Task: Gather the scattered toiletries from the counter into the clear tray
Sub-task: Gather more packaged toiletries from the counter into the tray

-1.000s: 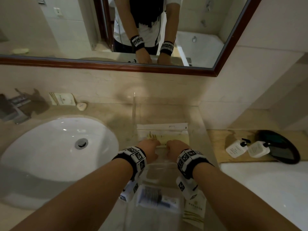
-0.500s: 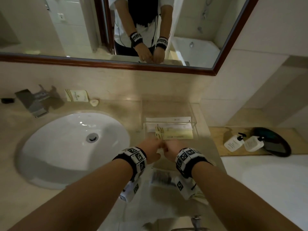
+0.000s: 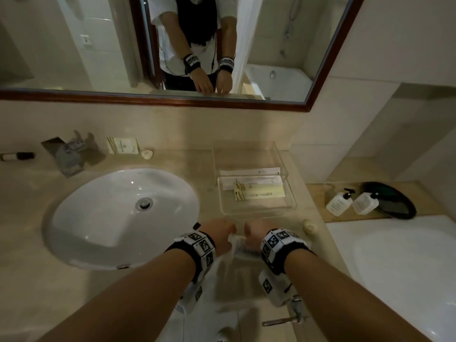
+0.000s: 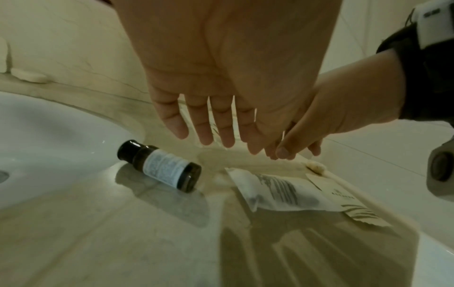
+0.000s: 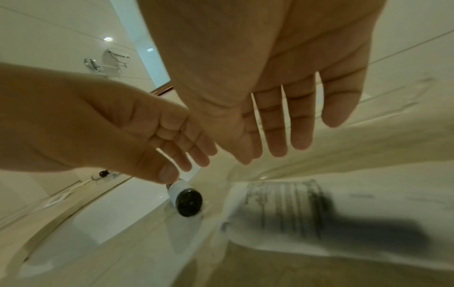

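The clear tray (image 3: pixel 256 206) stands at the back right of the counter with several flat packets (image 3: pixel 256 191) inside. Both my hands hover side by side in front of it, near the counter's front edge. My left hand (image 3: pixel 219 230) (image 4: pixel 216 139) is open with straight fingers, just above and right of a dark bottle (image 4: pixel 159 169) (image 5: pixel 185 200) lying on its side. My right hand (image 3: pixel 254 233) (image 5: pixel 282 147) is open too, over a white printed sachet (image 4: pixel 277 190) (image 5: pixel 319 213). A beige packet (image 4: pixel 353 203) lies partly under the sachet. Neither hand holds anything.
The white sink (image 3: pixel 123 213) fills the counter's left half, with the faucet (image 3: pixel 66 154), a card (image 3: pixel 122 145) and a soap (image 3: pixel 146 153) behind it. A small cream lump (image 3: pixel 309 225) lies right of my hands. Two pump bottles (image 3: pixel 340 202) stand by the bathtub (image 3: pixel 394 267).
Both hands have drawn back out of the tray toward the counter's front edge, leaving the beige packet inside. They now hover over the bottle and the sachet.
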`<state>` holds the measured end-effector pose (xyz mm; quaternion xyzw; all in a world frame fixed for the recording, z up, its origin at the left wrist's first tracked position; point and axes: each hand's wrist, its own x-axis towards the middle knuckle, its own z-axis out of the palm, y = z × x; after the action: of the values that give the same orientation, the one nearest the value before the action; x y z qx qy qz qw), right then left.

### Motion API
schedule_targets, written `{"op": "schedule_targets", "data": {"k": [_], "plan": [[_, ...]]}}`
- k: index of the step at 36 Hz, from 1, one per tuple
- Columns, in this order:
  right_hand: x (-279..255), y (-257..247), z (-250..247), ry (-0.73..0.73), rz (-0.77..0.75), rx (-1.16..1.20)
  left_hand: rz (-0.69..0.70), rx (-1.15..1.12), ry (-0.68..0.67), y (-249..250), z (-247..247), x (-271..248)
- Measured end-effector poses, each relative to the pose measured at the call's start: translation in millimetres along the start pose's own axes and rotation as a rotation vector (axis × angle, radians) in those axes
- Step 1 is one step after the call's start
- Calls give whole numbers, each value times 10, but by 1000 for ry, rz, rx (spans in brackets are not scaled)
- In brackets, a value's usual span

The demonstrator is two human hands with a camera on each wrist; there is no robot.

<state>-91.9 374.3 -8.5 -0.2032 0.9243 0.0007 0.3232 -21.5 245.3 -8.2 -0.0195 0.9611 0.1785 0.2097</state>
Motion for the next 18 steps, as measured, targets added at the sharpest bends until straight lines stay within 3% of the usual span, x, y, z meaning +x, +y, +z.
{"op": "schedule_targets", "data": {"k": [5, 8, 12, 15, 18], "plan": [[45, 292, 37, 49, 125, -37, 31, 5, -11, 84, 108, 83], [176, 726, 252, 135, 214, -69, 57, 28, -24, 177, 172, 162], [201, 1117, 363, 158, 329, 36, 65, 37, -48, 324, 216, 333], [320, 1307, 521, 96, 392, 85, 60, 53, -60, 419, 246, 453], [74, 1289, 523, 36, 413, 5, 44, 29, -50, 505, 322, 557]]}}
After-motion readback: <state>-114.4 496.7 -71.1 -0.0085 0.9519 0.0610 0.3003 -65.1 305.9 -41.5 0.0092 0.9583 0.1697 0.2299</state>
